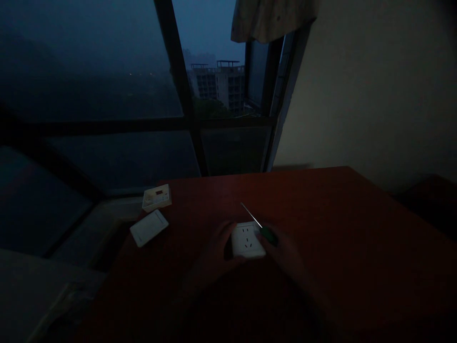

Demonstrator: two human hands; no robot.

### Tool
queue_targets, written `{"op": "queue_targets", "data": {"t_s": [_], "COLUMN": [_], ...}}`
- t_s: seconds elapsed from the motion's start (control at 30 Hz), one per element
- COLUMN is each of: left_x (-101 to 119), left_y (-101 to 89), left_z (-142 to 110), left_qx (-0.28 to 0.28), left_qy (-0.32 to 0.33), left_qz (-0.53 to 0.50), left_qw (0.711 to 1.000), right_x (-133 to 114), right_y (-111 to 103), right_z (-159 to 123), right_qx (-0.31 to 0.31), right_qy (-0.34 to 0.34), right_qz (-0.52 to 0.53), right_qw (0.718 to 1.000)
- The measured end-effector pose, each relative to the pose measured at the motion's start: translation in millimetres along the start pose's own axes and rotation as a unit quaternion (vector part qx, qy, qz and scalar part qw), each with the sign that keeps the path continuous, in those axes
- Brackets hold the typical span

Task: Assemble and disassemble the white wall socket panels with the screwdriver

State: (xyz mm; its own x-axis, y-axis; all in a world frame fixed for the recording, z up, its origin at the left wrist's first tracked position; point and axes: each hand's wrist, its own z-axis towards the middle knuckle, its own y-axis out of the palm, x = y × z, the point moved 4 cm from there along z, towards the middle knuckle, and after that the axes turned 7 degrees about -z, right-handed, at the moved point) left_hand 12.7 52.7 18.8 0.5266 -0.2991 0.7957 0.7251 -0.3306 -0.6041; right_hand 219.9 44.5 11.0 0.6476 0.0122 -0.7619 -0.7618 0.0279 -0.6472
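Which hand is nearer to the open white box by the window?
Left. The left hand, gripping the socket, is to the right of the box and closer to the wearer; the right hand, holding the screwdriver, is farther right.

Scene dim overall; weak bluish daylight enters through the window (117,90); the surface (303,200) is faintly lit at its far side, falling to near black nearby; the wall (364,95) shows a soft, muted grey; thin glint on the screwdriver shaft (253,215); hands heavily shadowed, outlines soft; corners dark.
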Motion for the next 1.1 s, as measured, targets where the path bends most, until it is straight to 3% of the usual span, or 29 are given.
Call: {"op": "queue_targets", "data": {"t_s": [0.2,0.4,0.6,0.8,0.97,1.1], "left_x": [-0.3,-5.1,19.5,54.2,67.1,73.7], "left_y": [-3.1,-2.2,13.2,53.5,97.9,122.8], "left_z": [0.0,1.6,18.1,74.4,125.7,149.9], "left_qx": [-0.003,-0.008,0.038,0.058,0.049,0.029], "left_qy": [0.0,-0.017,-0.009,0.052,0.113,0.132], "left_qz": [-0.008,0.009,-0.02,-0.067,-0.084,-0.085], "left_qw": [1.0,1.0,0.999,0.995,0.989,0.987], "right_x": [-2.2,-6.1,8.9,49.5,91.0,113.1], "right_y": [4.9,6.5,-13.1,-57.8,-98.0,-120.1], "right_z": [-10.1,-20.6,-18.6,5.1,25.4,28.4], "right_qx": [0.047,0.028,0.06,0.13,0.162,0.19], "right_qy": [0.019,0.021,0.107,0.201,0.23,0.253], "right_qz": [-0.061,-0.003,0.06,0.08,0.061,0.028], "right_qw": [0.997,0.999,0.991,0.968,0.958,0.948]}}
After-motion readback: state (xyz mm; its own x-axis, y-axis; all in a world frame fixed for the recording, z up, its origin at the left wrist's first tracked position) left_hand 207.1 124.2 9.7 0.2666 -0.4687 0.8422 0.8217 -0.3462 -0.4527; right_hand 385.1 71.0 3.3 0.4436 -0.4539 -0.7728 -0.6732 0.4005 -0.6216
